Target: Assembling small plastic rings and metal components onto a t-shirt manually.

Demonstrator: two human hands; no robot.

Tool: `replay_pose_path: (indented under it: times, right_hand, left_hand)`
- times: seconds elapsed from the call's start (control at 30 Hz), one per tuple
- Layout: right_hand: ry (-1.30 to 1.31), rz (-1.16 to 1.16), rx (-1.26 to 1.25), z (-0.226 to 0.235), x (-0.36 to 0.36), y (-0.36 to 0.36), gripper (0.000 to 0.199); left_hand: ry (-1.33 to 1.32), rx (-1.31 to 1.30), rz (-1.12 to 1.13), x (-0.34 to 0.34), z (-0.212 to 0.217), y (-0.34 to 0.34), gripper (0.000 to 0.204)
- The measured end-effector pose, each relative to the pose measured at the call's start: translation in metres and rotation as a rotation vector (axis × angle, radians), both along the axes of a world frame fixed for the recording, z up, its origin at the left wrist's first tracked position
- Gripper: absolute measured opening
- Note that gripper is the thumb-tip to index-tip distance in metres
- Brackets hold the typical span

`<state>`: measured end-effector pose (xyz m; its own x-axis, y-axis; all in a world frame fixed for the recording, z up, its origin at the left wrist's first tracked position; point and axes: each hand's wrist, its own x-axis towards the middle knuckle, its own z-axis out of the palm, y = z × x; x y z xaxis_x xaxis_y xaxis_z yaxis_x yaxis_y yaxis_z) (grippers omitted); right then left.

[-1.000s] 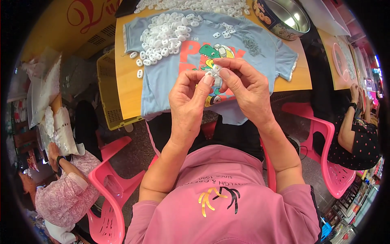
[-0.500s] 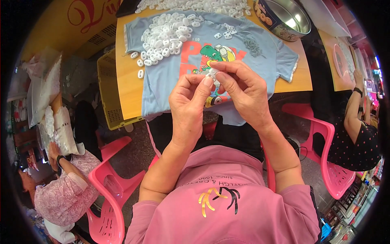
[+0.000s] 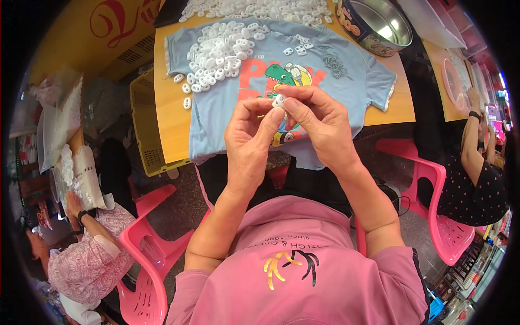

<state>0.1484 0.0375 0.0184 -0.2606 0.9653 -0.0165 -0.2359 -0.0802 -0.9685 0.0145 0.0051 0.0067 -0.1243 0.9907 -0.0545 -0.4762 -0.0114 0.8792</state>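
Note:
My left hand (image 3: 250,134) and my right hand (image 3: 324,123) meet in front of me above a light blue T-shirt (image 3: 216,122) spread on the table. Between their thumbs and fingertips they pinch a small white plastic piece (image 3: 279,101) with dark round holes; fingers cover part of it. Beyond my left hand a heap of white oval two-hole plastic pieces (image 3: 216,51) lies on the shirt. Farther off, several white pieces (image 3: 300,46) sit in a small group. A tangle of thin grey-green bits (image 3: 335,65), too small to name, lies right of them.
More white pieces (image 3: 254,11) cover the table's far edge. At the far right stands a round metal tin (image 3: 379,27). A yellow crate (image 3: 146,130) is beside the table's left edge. Pink chairs (image 3: 143,265) and other people flank me on both sides.
Both hands have shifted slightly toward me and left. The white piece is turned, so its holes show more plainly. Both hands still grip it.

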Motion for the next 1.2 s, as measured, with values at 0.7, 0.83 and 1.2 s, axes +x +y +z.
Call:
replay_pose_path:
  times: [0.7,0.83,1.2]
  right_hand:
    - [0.361,0.106,-0.28,0.018,-0.016,-0.015,0.071]
    - [0.354,0.101,-0.201,0.014,-0.019,-0.017,0.072]
    - [0.02,0.227,-0.053,0.01,-0.006,-0.003,0.048]
  left_hand:
    - [-0.009,0.363,-0.16,-0.001,-0.029,0.003,0.044]
    - [-0.028,0.43,-0.157,-0.005,-0.032,0.007,0.041]
    - [0.375,0.138,0.285,-0.093,0.012,-0.004,0.026]
